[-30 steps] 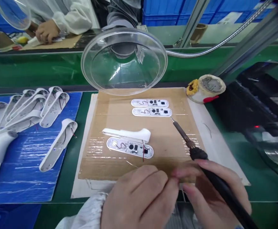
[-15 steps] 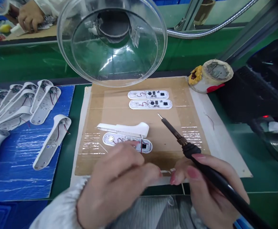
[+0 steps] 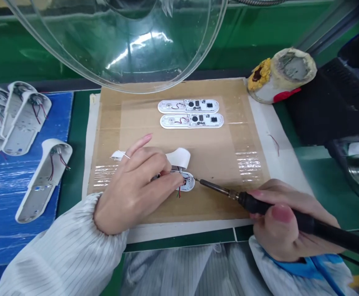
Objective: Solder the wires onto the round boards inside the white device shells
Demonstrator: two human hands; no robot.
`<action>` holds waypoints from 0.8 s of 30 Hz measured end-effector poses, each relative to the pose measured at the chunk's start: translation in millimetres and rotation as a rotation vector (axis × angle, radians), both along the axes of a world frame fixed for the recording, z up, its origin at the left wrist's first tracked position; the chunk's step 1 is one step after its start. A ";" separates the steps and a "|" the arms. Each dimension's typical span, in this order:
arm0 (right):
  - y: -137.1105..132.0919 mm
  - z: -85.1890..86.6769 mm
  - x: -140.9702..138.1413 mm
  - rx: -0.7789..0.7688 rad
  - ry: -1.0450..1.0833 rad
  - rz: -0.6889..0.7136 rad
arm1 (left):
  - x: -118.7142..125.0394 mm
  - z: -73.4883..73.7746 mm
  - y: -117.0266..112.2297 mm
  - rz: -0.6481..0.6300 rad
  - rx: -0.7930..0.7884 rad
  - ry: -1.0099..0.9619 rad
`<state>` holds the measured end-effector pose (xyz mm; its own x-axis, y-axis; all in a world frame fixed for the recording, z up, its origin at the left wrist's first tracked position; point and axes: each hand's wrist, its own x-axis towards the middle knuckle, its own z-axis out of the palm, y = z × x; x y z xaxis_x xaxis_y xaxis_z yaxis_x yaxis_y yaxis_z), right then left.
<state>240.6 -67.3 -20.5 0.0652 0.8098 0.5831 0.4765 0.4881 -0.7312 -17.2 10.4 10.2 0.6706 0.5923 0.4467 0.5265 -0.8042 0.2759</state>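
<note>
Left hand [image 3: 136, 185], grip unclear, half-hides circuit board [image 3: 189, 184]; right hand [image 3: 286, 232] clasps soldering iron [image 3: 244, 200]

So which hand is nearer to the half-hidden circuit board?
Left: the left hand lies over that circuit board, hiding much of it. The right hand is off to its right, holding a soldering iron, its tip near the board.

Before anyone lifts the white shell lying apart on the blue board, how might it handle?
The white shell is probably light and fairly stiff: it looks hollow, with moulded walls. Its thin wires would likely flop or snag, their ends hanging loose. Pushed, it may rock on its curled end.
</note>
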 end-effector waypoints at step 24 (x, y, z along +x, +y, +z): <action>1.4 8.6 -6.2 -0.012 -0.055 0.084 | -0.8 -6.1 -4.9 -0.187 -0.040 -0.002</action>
